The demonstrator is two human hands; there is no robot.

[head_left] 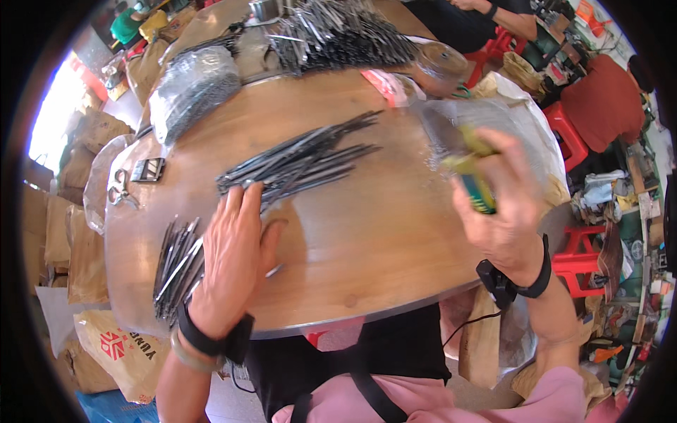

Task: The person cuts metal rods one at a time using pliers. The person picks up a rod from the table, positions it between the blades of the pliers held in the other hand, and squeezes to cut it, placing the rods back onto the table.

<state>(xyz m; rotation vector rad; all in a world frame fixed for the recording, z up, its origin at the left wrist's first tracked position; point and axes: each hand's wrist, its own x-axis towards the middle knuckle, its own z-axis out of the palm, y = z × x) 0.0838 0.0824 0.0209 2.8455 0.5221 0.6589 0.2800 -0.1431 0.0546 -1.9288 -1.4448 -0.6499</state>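
Black strips (303, 156) lie in a loose, slanting bundle on the wooden counter (381, 240) in the head view; press evenly on their lower-left ends so none skid. Your left hand (233, 254) rests there, fingers straight and thumb apart, not wrapped round anything. Your right hand (504, 204) curls its fingers round a yellow-green object (477, 189) (too blurred to identify), well apart from the bundle; a firm, steady hold suits it. The strips look thin and glossy, staggered at their upper-right ends, with a smaller bundle (175, 268) just beside your left hand.
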